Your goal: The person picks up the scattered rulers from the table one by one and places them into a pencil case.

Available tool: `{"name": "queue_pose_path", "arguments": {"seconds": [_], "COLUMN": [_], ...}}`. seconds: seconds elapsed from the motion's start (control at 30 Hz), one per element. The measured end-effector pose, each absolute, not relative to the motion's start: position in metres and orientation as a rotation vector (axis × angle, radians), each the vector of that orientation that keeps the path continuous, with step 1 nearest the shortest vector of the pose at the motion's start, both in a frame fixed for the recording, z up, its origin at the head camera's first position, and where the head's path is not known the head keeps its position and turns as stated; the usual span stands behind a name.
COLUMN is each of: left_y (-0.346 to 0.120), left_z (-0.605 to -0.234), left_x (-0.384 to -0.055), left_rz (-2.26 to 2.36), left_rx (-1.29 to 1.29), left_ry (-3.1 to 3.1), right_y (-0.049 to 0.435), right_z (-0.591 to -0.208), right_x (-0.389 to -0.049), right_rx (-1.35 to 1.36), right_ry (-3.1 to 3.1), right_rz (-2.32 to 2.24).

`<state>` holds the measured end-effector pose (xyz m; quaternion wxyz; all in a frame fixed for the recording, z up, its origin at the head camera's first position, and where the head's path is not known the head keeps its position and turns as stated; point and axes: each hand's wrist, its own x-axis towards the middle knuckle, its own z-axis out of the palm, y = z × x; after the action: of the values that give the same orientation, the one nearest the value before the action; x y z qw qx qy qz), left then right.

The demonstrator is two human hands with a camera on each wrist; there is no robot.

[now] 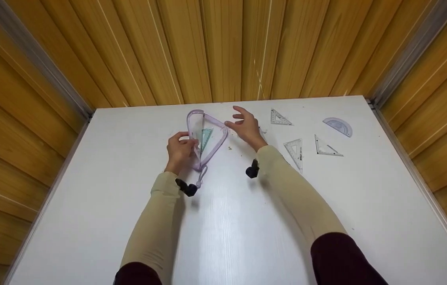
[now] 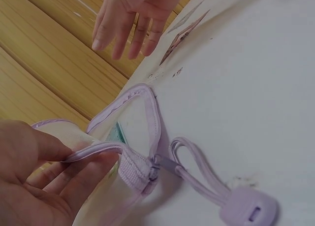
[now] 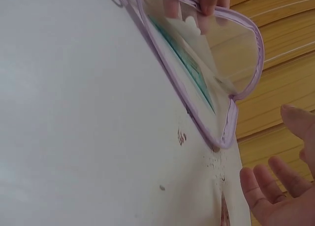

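Note:
My left hand [image 1: 181, 149] pinches the lilac-trimmed edge of a see-through zip pouch [image 2: 147, 118], holding one side of its mouth up and apart from the other. Inside the pouch lies a teal set square [image 3: 189, 66], partly covered by the lifted panel. A lilac cord loop with a toggle [image 2: 251, 206] hangs from the pouch's near corner. My right hand [image 1: 247, 128] is just right of the pouch with fingers spread and nothing in them. In the right wrist view, a gap shows between that hand and the pouch.
To the right lie clear set squares [image 1: 300, 158], one further back [image 1: 273, 117] and one further right [image 1: 328, 154]. A bluish protractor [image 1: 331, 120] is beyond them. Another clear piece is partly hidden behind the right wrist. Wood-look panels [image 1: 223, 51] rise behind the white table [image 1: 223, 237].

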<state>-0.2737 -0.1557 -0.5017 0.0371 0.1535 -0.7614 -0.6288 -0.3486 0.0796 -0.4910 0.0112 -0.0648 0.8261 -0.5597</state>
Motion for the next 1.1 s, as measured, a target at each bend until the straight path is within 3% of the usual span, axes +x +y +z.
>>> {"name": "queue_pose_path", "arguments": {"seconds": [1.1], "left_y": [-0.162], "left_z": [-0.504], "left_x": [-0.273], "left_rz": [-2.024], "left_rx": [0.432], "left_ry": [-2.288], "right_y": [0.155], "right_z": [-0.499], "right_x": [-0.359], "right_rx": [-0.198], "right_ry": [2.682], "right_rz": [-1.441]}}
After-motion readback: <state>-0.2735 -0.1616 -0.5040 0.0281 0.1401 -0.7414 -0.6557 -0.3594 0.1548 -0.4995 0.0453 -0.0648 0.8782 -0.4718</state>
